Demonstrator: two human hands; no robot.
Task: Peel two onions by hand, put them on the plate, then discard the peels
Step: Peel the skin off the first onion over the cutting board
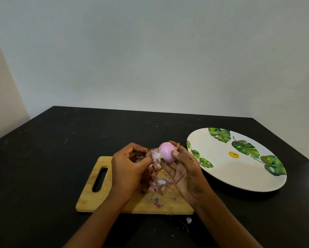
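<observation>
A pink, mostly peeled onion (166,152) is held above the wooden cutting board (91,199) by my right hand (185,173), thumb on its front and fingers behind. My left hand (130,169) pinches a loose flap of peel (155,156) that still hangs from the onion's left side. A heap of torn peels (159,183) lies on the board under my hands. The white plate with green leaf prints (239,169) sits to the right with nothing on it. I see only one onion.
The board and plate rest on a black table (51,158) that meets a pale wall at the back. A few peel scraps (188,221) lie on the table in front of the board.
</observation>
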